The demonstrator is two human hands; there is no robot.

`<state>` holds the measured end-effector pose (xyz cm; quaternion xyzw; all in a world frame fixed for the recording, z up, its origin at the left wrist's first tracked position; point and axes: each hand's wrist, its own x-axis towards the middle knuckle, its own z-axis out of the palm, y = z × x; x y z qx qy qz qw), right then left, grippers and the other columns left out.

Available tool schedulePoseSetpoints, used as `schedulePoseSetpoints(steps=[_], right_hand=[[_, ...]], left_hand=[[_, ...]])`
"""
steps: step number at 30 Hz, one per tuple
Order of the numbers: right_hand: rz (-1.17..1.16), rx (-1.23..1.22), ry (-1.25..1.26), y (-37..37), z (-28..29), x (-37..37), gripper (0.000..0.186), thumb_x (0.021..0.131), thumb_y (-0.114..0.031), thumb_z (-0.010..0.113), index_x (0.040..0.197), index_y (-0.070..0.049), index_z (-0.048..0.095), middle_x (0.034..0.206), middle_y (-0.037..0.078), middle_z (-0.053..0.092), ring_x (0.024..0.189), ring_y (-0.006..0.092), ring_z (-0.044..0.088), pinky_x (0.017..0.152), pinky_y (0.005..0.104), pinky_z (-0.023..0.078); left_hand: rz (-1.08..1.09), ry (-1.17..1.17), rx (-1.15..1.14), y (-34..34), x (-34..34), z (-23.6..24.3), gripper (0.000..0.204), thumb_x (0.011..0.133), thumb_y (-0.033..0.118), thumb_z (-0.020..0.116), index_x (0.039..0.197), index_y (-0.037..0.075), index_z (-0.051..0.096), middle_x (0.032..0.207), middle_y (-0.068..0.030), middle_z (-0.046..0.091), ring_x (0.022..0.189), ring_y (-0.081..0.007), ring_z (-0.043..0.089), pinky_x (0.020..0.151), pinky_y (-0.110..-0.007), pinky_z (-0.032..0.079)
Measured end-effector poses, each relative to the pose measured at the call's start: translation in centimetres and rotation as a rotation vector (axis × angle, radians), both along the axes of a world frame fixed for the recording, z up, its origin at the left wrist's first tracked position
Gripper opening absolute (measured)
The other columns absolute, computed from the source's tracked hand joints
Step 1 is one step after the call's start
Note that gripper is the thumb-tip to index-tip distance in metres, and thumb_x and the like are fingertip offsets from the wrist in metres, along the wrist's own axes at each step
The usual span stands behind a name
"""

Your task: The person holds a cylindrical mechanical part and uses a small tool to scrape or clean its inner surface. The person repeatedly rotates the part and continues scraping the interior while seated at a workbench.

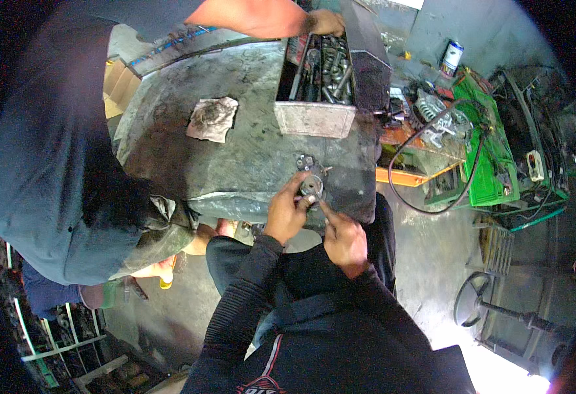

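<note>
My left hand (287, 213) is closed on a small round metal part (311, 184) with a hole in its middle, at the near edge of the worn workbench (255, 141). Fingers and thumb grip its left and near sides. Just beyond it lies a small dark metal piece (306, 160) with bright spots. From the right, my right hand (346, 241) reaches up to the part's near rim. Its fingers are curled, with a thin shape pointing at the part; whether that is a slim tool or a finger is too small to tell.
A metal box (315, 119) of sockets and wrenches stands on the bench's far side, another person's hand (327, 23) at its far end. That person stands close on my left. A stained rag (212, 119) lies left. At right are an alternator (430, 108), a looped cable (393, 177) and green metalwork (491, 167).
</note>
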<state>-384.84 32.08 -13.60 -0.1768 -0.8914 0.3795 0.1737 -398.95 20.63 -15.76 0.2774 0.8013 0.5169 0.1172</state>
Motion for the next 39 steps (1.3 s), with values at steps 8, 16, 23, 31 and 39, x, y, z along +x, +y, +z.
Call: schedulePoseSetpoints(steps=[8,16,23,31,39], right_hand=[[-0.016,-0.059,-0.024,0.1,0.6,0.1,0.048,0.088,-0.001,0.064,0.135,-0.012,0.072,0.105,0.024,0.073,0.097,0.0413,0.072,0.088,0.0453,0.058],[0.006,-0.013,0.004,0.0,-0.3,0.0,0.05,0.091,-0.006,0.063,0.14,-0.017,0.068,0.114,0.022,0.074,0.101,0.0412,0.072,0.087,0.0487,0.059],[-0.043,-0.042,-0.031,0.0,0.1,-1.2,0.05,0.089,-0.008,0.064,0.137,-0.019,0.071,0.106,0.021,0.076,0.095,0.0416,0.074,0.082,0.0509,0.06],[-0.026,0.011,0.035,-0.1,-1.1,-1.3,0.056,0.087,-0.004,0.066,0.14,-0.02,0.069,0.104,0.024,0.075,0.096,0.0412,0.073,0.083,0.0505,0.06],[-0.036,-0.013,0.015,-0.2,-1.1,-1.3,0.055,0.089,-0.007,0.065,0.143,-0.018,0.066,0.106,0.025,0.074,0.095,0.0427,0.073,0.084,0.0512,0.059]], left_hand=[[-0.011,0.02,-0.027,0.2,-0.1,0.8,0.056,0.09,0.0,0.071,0.144,0.005,0.057,0.146,-0.0234,0.061,0.126,-0.0411,0.065,0.094,-0.041,0.06],[-0.011,0.022,-0.016,0.1,-0.2,0.3,0.055,0.09,0.002,0.071,0.143,0.003,0.057,0.146,-0.0231,0.061,0.125,-0.0416,0.066,0.096,-0.042,0.059],[-0.004,0.041,-0.021,0.0,-0.1,0.5,0.054,0.09,0.003,0.072,0.142,0.005,0.058,0.143,-0.023,0.062,0.124,-0.0421,0.066,0.094,-0.042,0.059],[0.003,-0.022,-0.021,0.2,-0.1,0.4,0.056,0.089,0.002,0.072,0.143,0.008,0.058,0.144,-0.0233,0.062,0.124,-0.0436,0.065,0.095,-0.044,0.059],[0.001,-0.047,-0.01,0.2,-0.3,0.6,0.054,0.09,0.004,0.072,0.143,0.006,0.058,0.145,-0.0237,0.061,0.122,-0.0416,0.066,0.093,-0.041,0.059]])
